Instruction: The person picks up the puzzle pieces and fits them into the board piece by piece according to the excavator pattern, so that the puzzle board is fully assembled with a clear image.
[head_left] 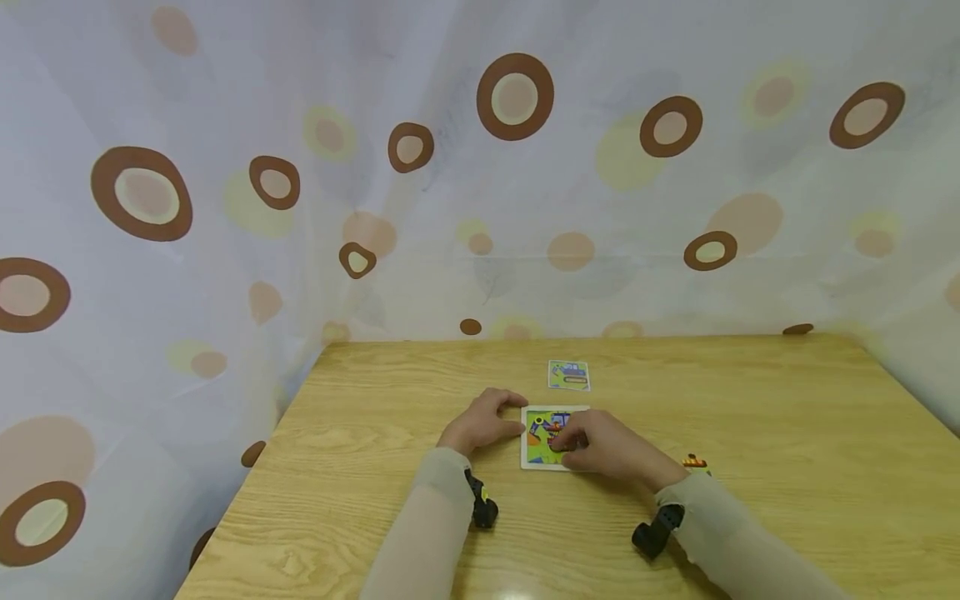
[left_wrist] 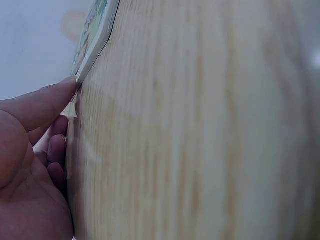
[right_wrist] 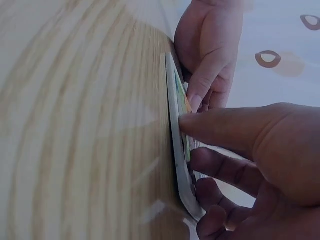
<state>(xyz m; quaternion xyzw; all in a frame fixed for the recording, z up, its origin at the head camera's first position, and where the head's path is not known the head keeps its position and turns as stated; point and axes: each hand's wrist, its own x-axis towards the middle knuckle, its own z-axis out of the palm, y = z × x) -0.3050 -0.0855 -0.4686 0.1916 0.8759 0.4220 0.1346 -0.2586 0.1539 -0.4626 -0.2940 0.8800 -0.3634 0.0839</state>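
Note:
A jigsaw puzzle board (head_left: pixel 534 457) with a white frame and a green, blue and orange picture lies flat on the table. My left hand (head_left: pixel 487 421) is at its left side, the straight thumb touching the frame's edge and the index finger by the far corner. In the left wrist view the other fingers (left_wrist: pixel 57 147) are loosely bent beside the frame. Over the board's right half, my right hand (head_left: pixel 603 446) has thumb and fingertips down on the picture, pinching a small dark reddish puzzle piece (head_left: pixel 555 444) mostly hidden by the fingers.
Behind the board lies a square picture card (head_left: pixel 568 375) in green and purple. A loose red and yellow puzzle piece (head_left: pixel 695 461) rests near my right wrist, partly covered by the sleeve. The wooden table (head_left: pixel 360 442) meets a hanging cloth (head_left: pixel 442 275) with round patterns.

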